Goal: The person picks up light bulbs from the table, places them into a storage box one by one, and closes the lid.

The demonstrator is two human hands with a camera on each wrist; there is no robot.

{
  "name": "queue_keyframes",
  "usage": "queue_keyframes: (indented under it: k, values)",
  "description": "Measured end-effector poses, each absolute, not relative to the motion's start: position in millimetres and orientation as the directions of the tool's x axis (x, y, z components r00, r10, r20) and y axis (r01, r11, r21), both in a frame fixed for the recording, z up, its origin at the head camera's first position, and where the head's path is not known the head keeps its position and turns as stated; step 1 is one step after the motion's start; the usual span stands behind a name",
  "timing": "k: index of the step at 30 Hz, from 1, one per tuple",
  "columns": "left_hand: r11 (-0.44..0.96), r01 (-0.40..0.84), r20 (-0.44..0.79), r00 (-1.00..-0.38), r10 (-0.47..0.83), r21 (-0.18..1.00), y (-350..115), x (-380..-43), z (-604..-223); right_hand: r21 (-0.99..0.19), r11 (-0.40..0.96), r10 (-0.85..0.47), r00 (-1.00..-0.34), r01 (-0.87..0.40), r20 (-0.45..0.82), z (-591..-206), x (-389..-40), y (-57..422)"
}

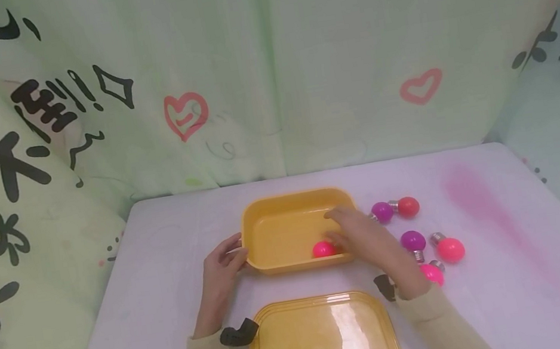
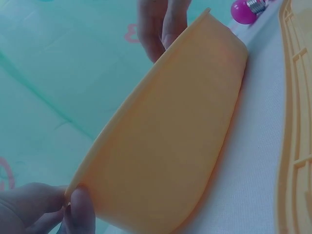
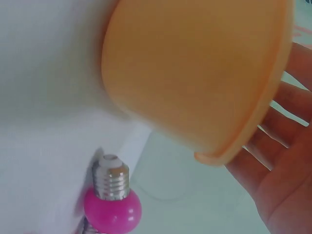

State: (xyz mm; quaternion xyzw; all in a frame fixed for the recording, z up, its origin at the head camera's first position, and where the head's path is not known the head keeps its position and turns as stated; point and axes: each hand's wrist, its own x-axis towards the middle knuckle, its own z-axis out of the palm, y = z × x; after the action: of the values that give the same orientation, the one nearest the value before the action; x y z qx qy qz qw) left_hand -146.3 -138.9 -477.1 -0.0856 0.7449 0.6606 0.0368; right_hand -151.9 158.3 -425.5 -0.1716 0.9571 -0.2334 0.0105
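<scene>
one pink bulb (image 1: 322,249) in the tray (image 1: 278,232), five out on the counter (image 1: 143,315)

nearest me, the yellow lid (image 1: 321,343) lay flat, apart from the tray. my left hand (image 1: 222,275) pinched the tray's left rim between thumb and fingers. my right hand (image 1: 368,238) reached over the tray's right side, its fingers loosely spread and gripping nothing that i could see; the pink bulb lay inside, near the front right, just beside my thumb.

off to the right, another pink bulb (image 1: 432,276) lay near my right forearm (image 1: 408,279), with a purple bulb (image 1: 412,240) and a coral bulb (image 1: 451,250) just beyond it. farther back, a second purple bulb (image 1: 383,211) and a red bulb (image 1: 408,207) sat close together. behind everything hung a pale green curtain (image 1: 335,33).

i judged the step to be loading bulbs into the tray. the next move seemed to call for lifting my right hand clear of the rim and taking up a loose bulb, while my left hand steadied the tray.
</scene>
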Motion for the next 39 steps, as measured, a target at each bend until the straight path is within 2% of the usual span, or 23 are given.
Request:
queue_keyframes:
  k: [4, 9, 17, 26, 39]
  values:
    - [0.102, -0.161, -0.155, -0.986, -0.07, 0.982, -139.4, -146.2, -478.0, -0.451, 0.841, -0.301, -0.951, -0.299, 0.069, -419.2, -146.8, 165.3]
    - [0.101, -0.16, -0.153, -0.986, -0.071, 0.982, -139.3, -145.5, -478.1, -0.441, 0.834, -0.311, -0.943, -0.331, 0.12, -414.2, -140.8, 172.9]
    - [0.097, -0.164, -0.157, -0.985, -0.077, 0.982, -138.2, -145.5, -476.3, -0.433, 0.852, -0.28, -0.955, -0.294, 0.096, -408.8, -134.0, 190.2]
    - [0.092, -0.167, -0.16, -0.984, -0.077, 0.982, -138.8, -145.6, -477.9, -0.421, 0.875, -0.208, -0.971, -0.24, 0.122, -410.8, -125.4, 214.9]
    - [0.106, -0.167, -0.159, -0.984, -0.078, 0.98, -138.0, -144.8, -475.5, -0.35, 0.909, -0.191, -0.973, -0.225, 0.132, -419.0, -117.7, 241.3]
